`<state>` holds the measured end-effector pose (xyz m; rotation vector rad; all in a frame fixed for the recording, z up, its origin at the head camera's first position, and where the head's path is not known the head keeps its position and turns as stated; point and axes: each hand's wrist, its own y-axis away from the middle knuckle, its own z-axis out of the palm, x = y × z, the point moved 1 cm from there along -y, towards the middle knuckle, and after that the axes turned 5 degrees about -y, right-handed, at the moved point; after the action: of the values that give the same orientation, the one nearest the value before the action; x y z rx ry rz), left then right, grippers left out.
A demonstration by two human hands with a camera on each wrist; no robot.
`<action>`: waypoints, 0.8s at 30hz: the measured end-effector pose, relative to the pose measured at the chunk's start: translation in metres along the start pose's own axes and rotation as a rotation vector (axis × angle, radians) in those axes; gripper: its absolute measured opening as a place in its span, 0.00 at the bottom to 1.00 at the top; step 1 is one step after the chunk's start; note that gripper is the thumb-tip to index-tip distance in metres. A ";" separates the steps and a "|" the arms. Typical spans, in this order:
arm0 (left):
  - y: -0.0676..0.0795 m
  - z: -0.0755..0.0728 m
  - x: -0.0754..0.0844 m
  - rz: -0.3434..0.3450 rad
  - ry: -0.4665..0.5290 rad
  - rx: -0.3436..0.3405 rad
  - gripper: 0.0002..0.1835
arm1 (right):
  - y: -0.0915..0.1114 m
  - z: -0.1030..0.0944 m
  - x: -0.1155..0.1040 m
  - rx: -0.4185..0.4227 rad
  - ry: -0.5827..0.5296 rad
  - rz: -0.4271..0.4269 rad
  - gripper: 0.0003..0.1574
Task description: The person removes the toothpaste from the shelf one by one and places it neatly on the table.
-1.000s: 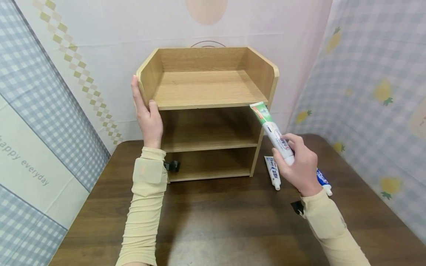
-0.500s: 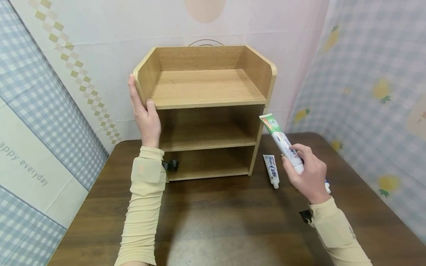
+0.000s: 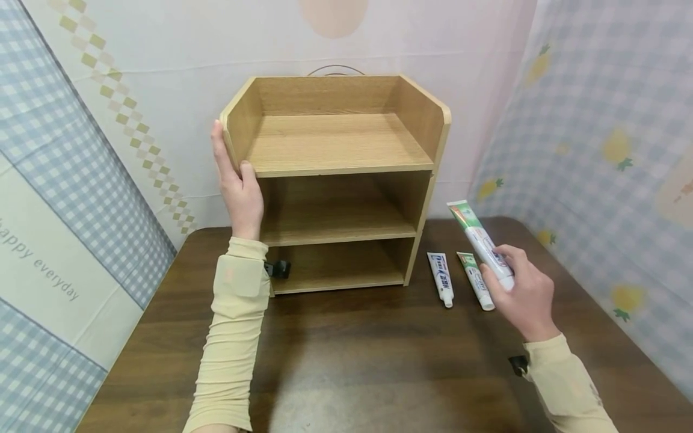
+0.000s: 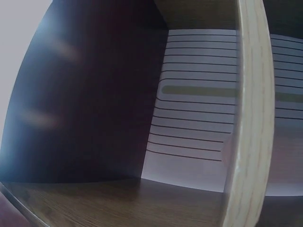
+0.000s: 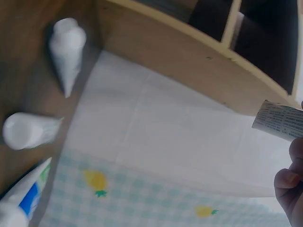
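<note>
My right hand [image 3: 524, 294] pinches a green-and-white toothpaste tube [image 3: 479, 237] near its cap, above the right side of the table. The tube's flat end points up and away to the left. Under it on the table lie a white-and-blue toothpaste tube [image 3: 441, 279] and another green-and-white toothpaste tube [image 3: 474, 279]. A third tube with blue on it [image 5: 31, 201] shows only in the right wrist view. My left hand [image 3: 242, 198] rests against the left side panel of a wooden shelf [image 3: 335, 168], fingers straight along the outside, thumb at the front edge.
The shelf has an upper tray and two compartments below, standing at the back of the dark wooden table [image 3: 346, 361]. A white cloth [image 3: 460, 78] hangs behind it. Checked cloths flank the table on both sides.
My right hand has carried the toothpaste tube right and down, away from the shelf's front corner. The second green-and-white tube on the table has come into sight. My left hand stays on the panel.
</note>
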<state>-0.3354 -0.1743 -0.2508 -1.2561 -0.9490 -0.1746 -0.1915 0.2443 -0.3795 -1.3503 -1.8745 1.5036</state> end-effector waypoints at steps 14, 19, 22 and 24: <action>0.003 0.000 0.001 0.008 -0.004 -0.002 0.37 | 0.022 -0.028 0.055 -0.204 0.151 0.235 0.26; 0.003 0.001 0.001 0.012 -0.007 0.002 0.37 | 0.029 -0.040 0.082 -0.324 0.188 0.422 0.27; 0.002 0.001 0.001 0.009 -0.009 0.007 0.37 | 0.036 -0.044 0.098 -0.351 0.191 0.476 0.27; 0.002 0.001 0.002 0.011 -0.007 0.008 0.37 | 0.043 -0.045 0.108 -0.376 0.205 0.500 0.27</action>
<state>-0.3339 -0.1720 -0.2511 -1.2549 -0.9481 -0.1577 -0.1879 0.3579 -0.4298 -2.1862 -1.8305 1.1794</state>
